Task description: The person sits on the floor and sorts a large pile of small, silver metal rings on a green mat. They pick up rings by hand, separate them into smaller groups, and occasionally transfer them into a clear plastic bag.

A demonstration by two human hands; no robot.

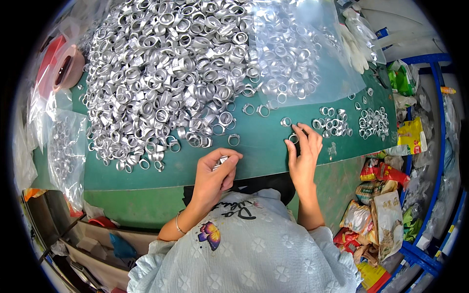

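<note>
A large heap of silver metal rings (166, 68) covers the left and middle of the green table. My left hand (213, 175) is closed near the table's front edge, with a few silver rings (221, 161) showing between thumb and fingers. To its right, my right hand (304, 154) has a single silver ring (293, 138) between thumb and index finger, just over the tabletop; its other fingers are stretched out. Beyond these fingertips lies another loose ring (286, 121). Two small groups of rings, a nearer group (334, 124) and a farther-right group (373, 123), lie right of this hand.
A clear plastic bag (312, 53) covers more rings at the back. Left stand a pink bowl (71, 71) and a clear bag of rings (63, 146). White gloves (354, 49) lie back right. A blue rack (439, 146) and several packages (361, 217) are right of the table.
</note>
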